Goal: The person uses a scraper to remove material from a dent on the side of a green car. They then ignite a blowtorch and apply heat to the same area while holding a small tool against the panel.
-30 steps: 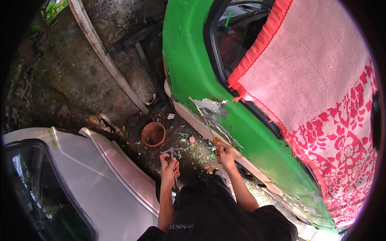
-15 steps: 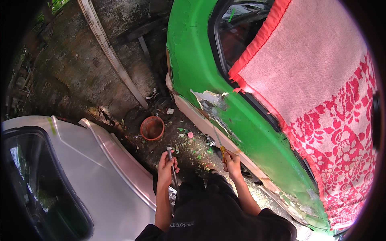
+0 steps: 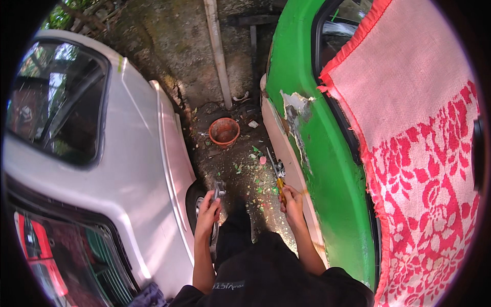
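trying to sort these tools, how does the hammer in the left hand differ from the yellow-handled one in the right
The hammer ends in a chunky grey head, while the yellow-handled tool ends in a long, thin shaft. The hammer's head sits close to the left hand; the yellow-handled tool's shaft reaches well forward of the right hand. Both have grey metal parts, and each is held in one hand.

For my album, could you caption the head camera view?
Hammer in left hand, yellow-handled tool in right hand, between silver car and chipped green car.
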Tool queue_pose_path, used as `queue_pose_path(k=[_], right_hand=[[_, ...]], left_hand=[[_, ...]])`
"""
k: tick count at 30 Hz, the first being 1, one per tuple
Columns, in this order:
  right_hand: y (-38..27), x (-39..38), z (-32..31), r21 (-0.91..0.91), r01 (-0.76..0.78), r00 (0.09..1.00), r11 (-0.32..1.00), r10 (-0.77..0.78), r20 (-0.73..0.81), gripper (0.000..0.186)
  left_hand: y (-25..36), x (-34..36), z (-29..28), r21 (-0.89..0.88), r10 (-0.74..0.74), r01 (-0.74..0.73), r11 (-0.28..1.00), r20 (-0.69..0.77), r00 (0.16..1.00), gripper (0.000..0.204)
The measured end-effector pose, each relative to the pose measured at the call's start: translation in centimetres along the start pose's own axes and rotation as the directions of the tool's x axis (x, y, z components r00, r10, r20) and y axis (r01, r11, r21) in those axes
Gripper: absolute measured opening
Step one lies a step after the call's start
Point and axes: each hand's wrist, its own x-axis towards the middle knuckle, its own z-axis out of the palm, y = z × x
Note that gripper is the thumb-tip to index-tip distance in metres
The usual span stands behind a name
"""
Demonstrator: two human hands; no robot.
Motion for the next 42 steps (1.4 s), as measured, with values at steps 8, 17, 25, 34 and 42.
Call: queue_pose_path(k=[8, 17, 25, 34, 42], right_hand=[[1.7, -7.2, -3.5, 0.015, -0.044, 0.98, 0.999, 0.04, 0.196, 0.026], [3.3, -16.1, -5.8, -0.032, -0.128, 0.849, 0.991, 0.126, 0.513, 0.033], [9.4, -28.7, -9.3, -0.095, -0.072, 0.799, 0.993, 0.114, 0.591, 0.024], [22.4, -47.6, -19.4, 0.014, -0.257, 0.869, 0.966, 0.225, 0.44, 0.02], [23.7, -57.3, -23.6, -0.135, -0.27, 0.807, 0.953, 0.3, 0.509, 0.027]], left_hand=[[-8.7, -15.9, 2.3, -0.176, -0.123, 0.084, 0.981, -0.223, 0.967, 0.024], [-13.1, -25.4, 3.2, -0.06, 0.066, -0.087, 0.994, -0.292, 0.954, 0.022], [-18.2, -37.3, 2.1, -0.005, 0.232, -0.24, 0.971, -0.234, 0.944, 0.026], [-30.4, -55.5, 2.1, -0.018, 0.096, -0.103, 0.995, -0.22, 0.971, 0.029], [-35.4, -67.9, 3.0, -0.049, 0.03, -0.043, 0.998, -0.246, 0.969, 0.031]])
